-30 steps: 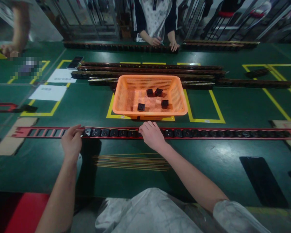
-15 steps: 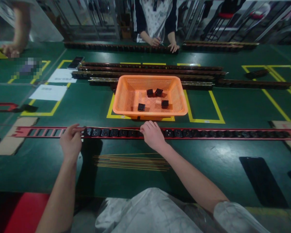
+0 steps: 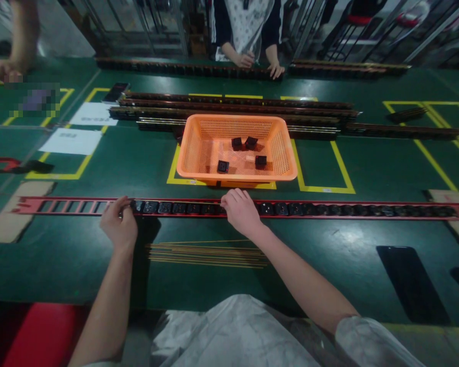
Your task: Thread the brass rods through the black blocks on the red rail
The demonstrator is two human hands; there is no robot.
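Note:
A long red ladder-like frame [image 3: 67,206] lies across the table, its slots filled with black square blocks [image 3: 166,207] from the middle to the right. My left hand [image 3: 119,220] is at the left end of the block row, fingers curled together at the frame; what they grip is hidden. Farther right, my right hand [image 3: 241,213] pinches over the frame, closed on a thin brass-coloured rod that runs left along the blocks. More thin rods [image 3: 206,256] lie in a loose bundle on the table below the frame.
Beyond the frame stands an orange basket [image 3: 237,176] with several black blocks. Stacked filled frames [image 3: 229,104] lie behind it. A black phone [image 3: 413,283] rests at right. Cardboard pieces [image 3: 7,229] lie under the frame ends. A co-worker's hands [image 3: 276,70] are at the far side.
My left hand has moved slightly right along the frame and its fingers have curled in more. My right hand has stayed almost in place. The view has shifted a little.

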